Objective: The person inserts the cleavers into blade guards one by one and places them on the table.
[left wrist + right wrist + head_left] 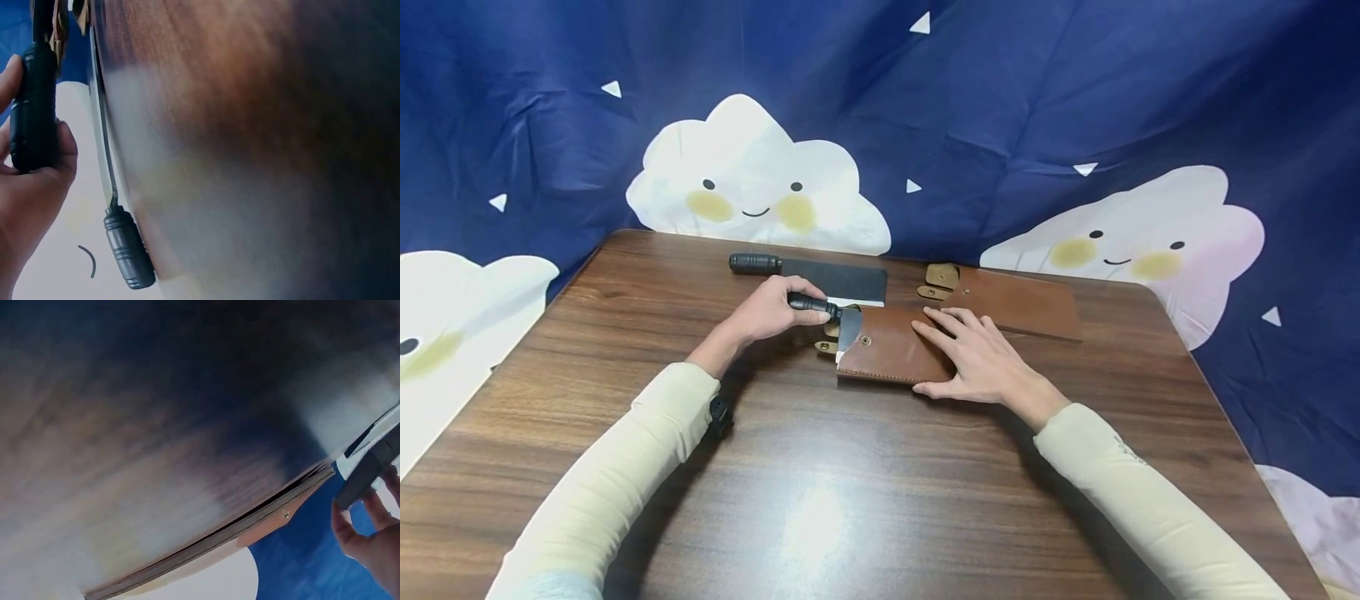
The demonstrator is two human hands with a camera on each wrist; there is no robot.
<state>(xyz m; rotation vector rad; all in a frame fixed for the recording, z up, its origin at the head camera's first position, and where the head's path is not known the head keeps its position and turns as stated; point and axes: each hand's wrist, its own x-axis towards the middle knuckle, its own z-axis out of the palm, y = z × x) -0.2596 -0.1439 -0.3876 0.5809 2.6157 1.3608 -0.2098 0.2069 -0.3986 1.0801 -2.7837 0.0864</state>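
Note:
My left hand (pixel 772 308) grips the black ribbed handle (pixel 812 305) of a cleaver; in the left wrist view the fingers wrap that handle (pixel 34 109). Most of its blade is inside a brown leather sheath (pixel 891 343), with a strip of metal (pixel 850 327) showing at the sheath's left opening. My right hand (pixel 981 354) lies on the sheath's right end, fingers spread over the top and thumb at the near edge. In the right wrist view the right hand (pixel 375 540) touches the end of the dark-looking sheath (pixel 369 472).
Behind the left hand a second cleaver with a black handle (pixel 755 264) and dark blade (pixel 838 279) lies on the wooden table (pixel 760 500). At the back right lies another brown sheath (pixel 1022 302) with its strap undone. A blue cloud-patterned cloth (pixel 955 108) hangs behind.

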